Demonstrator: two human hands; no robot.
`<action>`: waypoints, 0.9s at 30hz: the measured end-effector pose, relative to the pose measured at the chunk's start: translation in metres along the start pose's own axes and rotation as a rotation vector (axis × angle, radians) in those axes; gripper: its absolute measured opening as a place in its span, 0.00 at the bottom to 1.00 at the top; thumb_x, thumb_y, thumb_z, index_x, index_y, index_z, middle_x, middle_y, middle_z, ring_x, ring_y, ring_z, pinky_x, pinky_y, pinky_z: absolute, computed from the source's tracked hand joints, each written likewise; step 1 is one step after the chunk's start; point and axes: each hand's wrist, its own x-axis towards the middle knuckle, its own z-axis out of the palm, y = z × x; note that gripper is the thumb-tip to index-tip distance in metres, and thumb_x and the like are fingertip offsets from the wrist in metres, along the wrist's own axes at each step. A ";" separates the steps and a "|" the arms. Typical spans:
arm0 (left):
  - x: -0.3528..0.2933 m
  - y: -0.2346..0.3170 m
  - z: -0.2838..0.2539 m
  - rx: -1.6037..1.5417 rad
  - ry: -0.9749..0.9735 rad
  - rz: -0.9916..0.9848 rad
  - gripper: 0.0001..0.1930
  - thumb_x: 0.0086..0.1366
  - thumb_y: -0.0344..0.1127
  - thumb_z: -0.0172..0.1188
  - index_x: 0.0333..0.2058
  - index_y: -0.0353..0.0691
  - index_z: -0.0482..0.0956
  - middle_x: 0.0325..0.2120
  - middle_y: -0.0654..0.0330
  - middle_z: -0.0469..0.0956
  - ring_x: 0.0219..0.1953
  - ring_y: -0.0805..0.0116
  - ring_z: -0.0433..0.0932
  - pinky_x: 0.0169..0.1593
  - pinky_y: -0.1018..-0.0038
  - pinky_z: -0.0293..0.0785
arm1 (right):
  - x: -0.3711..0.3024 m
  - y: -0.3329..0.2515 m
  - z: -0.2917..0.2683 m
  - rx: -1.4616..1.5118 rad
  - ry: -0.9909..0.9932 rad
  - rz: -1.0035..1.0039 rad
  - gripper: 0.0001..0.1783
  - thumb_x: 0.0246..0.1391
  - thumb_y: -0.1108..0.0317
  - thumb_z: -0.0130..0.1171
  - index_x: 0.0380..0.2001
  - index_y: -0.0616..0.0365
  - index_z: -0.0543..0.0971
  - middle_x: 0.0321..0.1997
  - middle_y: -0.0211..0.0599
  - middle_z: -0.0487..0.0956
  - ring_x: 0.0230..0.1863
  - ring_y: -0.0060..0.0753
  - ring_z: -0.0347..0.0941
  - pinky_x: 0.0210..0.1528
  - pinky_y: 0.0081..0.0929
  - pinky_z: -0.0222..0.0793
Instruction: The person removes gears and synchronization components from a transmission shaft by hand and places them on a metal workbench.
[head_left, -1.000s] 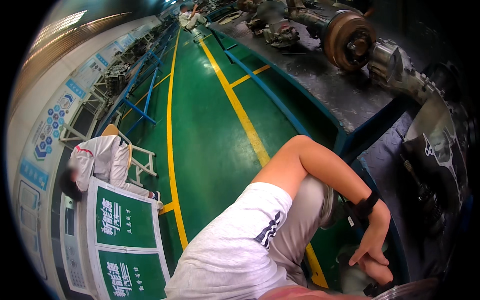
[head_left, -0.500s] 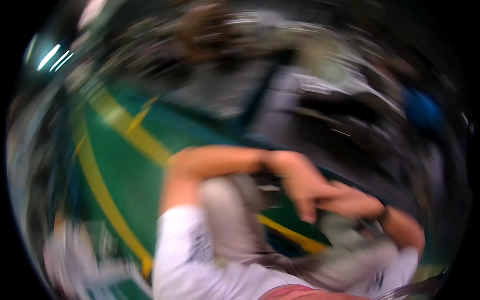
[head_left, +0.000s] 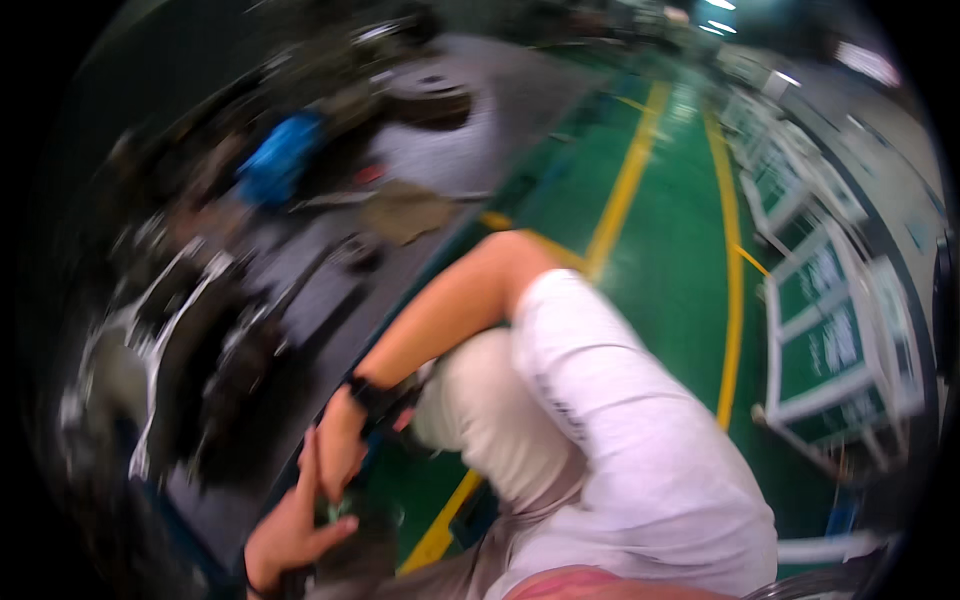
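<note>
My right hand (head_left: 342, 440), with a dark band at its wrist, hangs fingers down beside my knee at the near edge of the grey worktable (head_left: 520, 85). Just below it is my left hand (head_left: 285, 540), its thumb spread away from a raised finger. That finger meets the right hand or overlaps it; blur hides which. Nothing is visibly held in the left hand. The right hand's fingertips are partly covered and smeared. Nearest on the table lie a long dark metal part (head_left: 240, 365) and a pale curved metal part (head_left: 165, 350).
Further along the table are a blue bundle (head_left: 280, 158), a brown flat piece (head_left: 408, 210), a small red item (head_left: 369, 174) and a round metal part (head_left: 430, 97). Green floor (head_left: 680, 250) with yellow lines runs alongside. White-framed racks with green panels (head_left: 825, 340) stand at the right.
The view has swung round to the right, bringing the aisle and racks to the right side. My hands, together over my knees before, now appear at the lower left, still close together.
</note>
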 end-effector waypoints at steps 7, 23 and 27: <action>0.015 0.012 -0.004 0.003 -0.045 0.078 0.43 0.74 0.47 0.68 0.71 0.30 0.49 0.61 0.33 0.73 0.63 0.47 0.76 0.64 0.58 0.72 | -0.036 0.042 0.007 -0.833 0.193 -0.667 0.18 0.72 0.55 0.58 0.49 0.55 0.87 0.43 0.44 0.83 0.41 0.35 0.78 0.38 0.36 0.73; 0.130 -0.122 0.039 0.084 0.182 0.414 0.50 0.69 0.39 0.68 0.80 0.31 0.46 0.75 0.33 0.61 0.76 0.47 0.63 0.76 0.60 0.60 | -0.032 0.233 0.031 -0.162 0.398 0.064 0.21 0.75 0.60 0.55 0.63 0.56 0.82 0.62 0.47 0.83 0.62 0.43 0.78 0.63 0.42 0.71; 0.122 -0.146 0.054 0.359 0.345 0.621 0.52 0.68 0.39 0.67 0.81 0.34 0.43 0.76 0.35 0.60 0.75 0.41 0.66 0.73 0.58 0.64 | -0.004 0.260 0.042 -0.203 0.383 0.033 0.22 0.76 0.60 0.53 0.65 0.57 0.81 0.64 0.48 0.83 0.65 0.44 0.78 0.67 0.42 0.70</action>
